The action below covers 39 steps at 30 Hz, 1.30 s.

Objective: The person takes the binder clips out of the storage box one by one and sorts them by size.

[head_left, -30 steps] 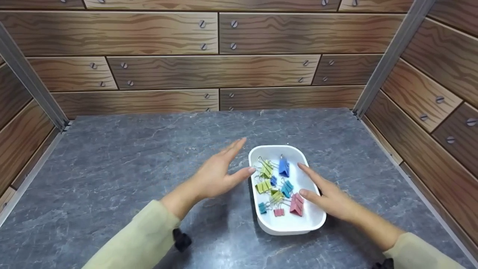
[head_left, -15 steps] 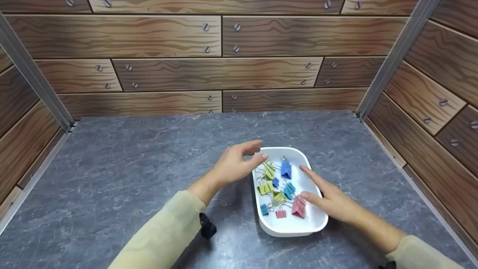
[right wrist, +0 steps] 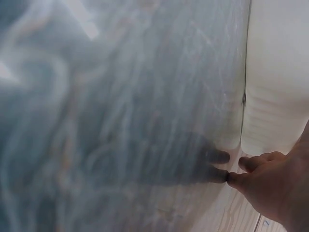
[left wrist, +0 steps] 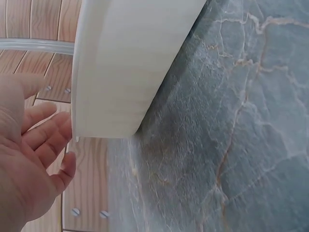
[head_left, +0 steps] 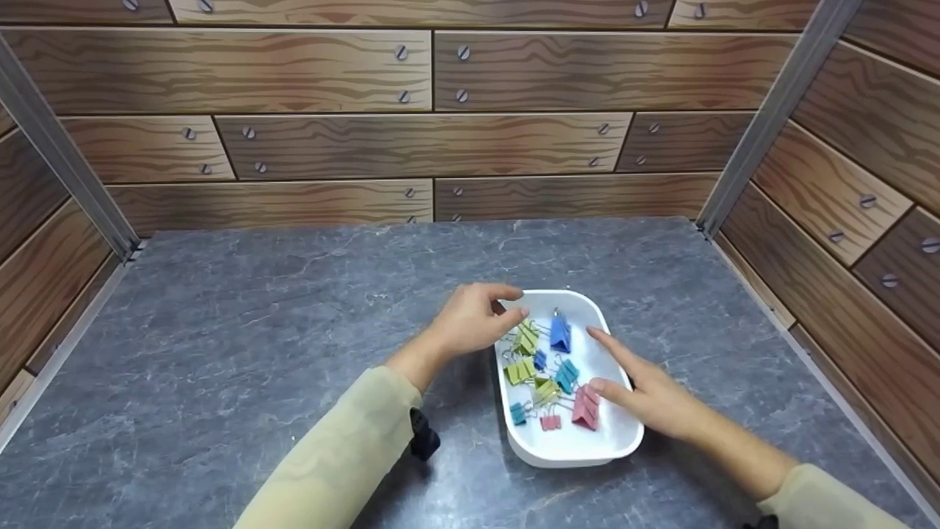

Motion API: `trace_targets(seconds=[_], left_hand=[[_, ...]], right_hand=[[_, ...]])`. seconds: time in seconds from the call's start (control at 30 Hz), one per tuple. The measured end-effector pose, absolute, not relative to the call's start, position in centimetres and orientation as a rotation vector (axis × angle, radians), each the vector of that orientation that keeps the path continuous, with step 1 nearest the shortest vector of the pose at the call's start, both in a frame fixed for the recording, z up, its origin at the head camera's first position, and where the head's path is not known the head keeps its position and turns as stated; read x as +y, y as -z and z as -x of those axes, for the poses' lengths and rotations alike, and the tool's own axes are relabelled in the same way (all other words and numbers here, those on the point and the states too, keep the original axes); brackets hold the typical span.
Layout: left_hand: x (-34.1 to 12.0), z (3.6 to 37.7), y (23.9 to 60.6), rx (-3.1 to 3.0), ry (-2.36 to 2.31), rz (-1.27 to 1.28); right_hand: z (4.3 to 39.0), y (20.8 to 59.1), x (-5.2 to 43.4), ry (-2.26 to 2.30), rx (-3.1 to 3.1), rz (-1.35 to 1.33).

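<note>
Head view: white tray (head_left: 620,433) sits on the grey stone-look table (head_left: 220,330), right of centre, holding a loose pile of coloured binder clips (head_left: 547,364). Left hand (head_left: 474,319) is at the tray's far-left rim, fingers curled in over the edge just beside a yellow-green clip (head_left: 526,338); cannot tell if it actually pinches it. Right hand (head_left: 650,389) lies along the tray's right rim, fingers straight, index tip and thumb over the inside, thumb just beside a pink clip (head_left: 585,406).

Left wrist view: left hand (left wrist: 26,159) with loosely bent fingers beside the tray's outer wall (left wrist: 120,67); nothing seen in the palm.

Right wrist view: blurry; right hand (right wrist: 275,186) fingertips near the tray wall (right wrist: 277,72), table below.
</note>
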<state>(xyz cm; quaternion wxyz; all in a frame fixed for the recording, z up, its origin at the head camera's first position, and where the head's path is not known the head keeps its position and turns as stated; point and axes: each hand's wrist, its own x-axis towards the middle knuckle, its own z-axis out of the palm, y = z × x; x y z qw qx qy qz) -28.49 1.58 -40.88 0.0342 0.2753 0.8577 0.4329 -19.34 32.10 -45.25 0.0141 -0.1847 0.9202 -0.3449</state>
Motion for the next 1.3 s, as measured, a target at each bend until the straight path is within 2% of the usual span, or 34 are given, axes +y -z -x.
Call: trace_targets(seconds=[0.43, 0.87, 1.3], left_hand=[[2.9, 29.2, 41.0, 2.721, -1.061, -0.946], [4.0, 29.9, 41.8, 2.764, -0.996, -1.035], [4.8, 29.4, 42.6, 2.830, -1.140, -0.942]], right_hand=[[19.4, 45.3, 32.2, 1.077, 2.885, 0.608], [19.4, 45.2, 32.2, 1.080, 2.871, 0.602], [19.3, 45.1, 32.1, 1.077, 2.858, 0.561]])
